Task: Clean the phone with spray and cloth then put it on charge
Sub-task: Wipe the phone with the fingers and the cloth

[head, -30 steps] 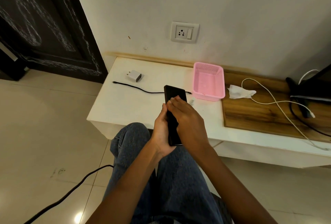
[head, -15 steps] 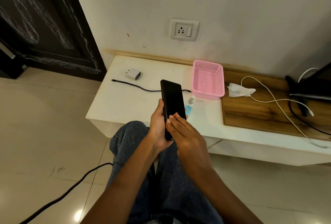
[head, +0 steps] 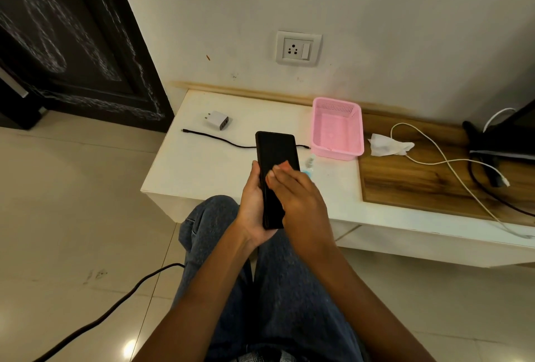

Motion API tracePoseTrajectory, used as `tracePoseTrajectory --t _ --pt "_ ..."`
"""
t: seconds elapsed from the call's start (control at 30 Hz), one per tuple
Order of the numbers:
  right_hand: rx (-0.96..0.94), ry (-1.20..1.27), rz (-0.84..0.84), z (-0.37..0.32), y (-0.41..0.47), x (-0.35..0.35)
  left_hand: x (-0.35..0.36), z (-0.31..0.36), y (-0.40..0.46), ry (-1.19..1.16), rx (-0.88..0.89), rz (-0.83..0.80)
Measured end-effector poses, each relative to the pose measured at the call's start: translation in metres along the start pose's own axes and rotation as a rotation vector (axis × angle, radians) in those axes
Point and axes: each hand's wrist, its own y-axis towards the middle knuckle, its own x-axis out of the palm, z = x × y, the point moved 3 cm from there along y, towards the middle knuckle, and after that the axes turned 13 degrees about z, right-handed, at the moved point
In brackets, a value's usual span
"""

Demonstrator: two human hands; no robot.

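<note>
A black phone stands tilted in my left hand, above my knees at the white table's front edge. My right hand lies flat on the screen's middle, and a small pinkish-red bit of cloth peeks out under its fingertips. A small clear spray bottle lies on the table, mostly hidden behind my right hand. The white charger adapter and a black cable rest on the table's left part. A wall socket sits above the table.
A pink basket stands at the back of the white table. A crumpled white tissue and a white cable lie on the wooden panel. A dark device is at far right. A black cable crosses the floor.
My right hand slid down the screen, then back up to its middle. My left hand has kept hold of the phone, and the view shifted slightly.
</note>
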Motion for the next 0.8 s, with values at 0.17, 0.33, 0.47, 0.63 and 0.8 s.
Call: tracePoseTrajectory --t 0.17,0.33,0.47,0.63,0.8 --pt "-0.179 -0.083 0.068 -0.009 -0.05 -0.008 -0.005 0.009 0.004 0.052 0.04 -0.068" --pt "-0.131 -0.101 0.021 -0.004 -0.052 -0.01 -0.001 0.006 0.006 0.066 0.035 -0.103" --pt "-0.071 -0.073 0.09 0.002 -0.028 -0.007 0.004 0.008 0.002 0.06 0.035 -0.079" --pt "-0.029 -0.123 0.082 0.009 0.011 -0.005 0.006 -0.002 -0.003 0.042 0.034 -0.087" --pt "0.103 -0.099 0.024 0.03 0.033 0.002 0.005 -0.012 -0.002 0.104 0.021 -0.04"
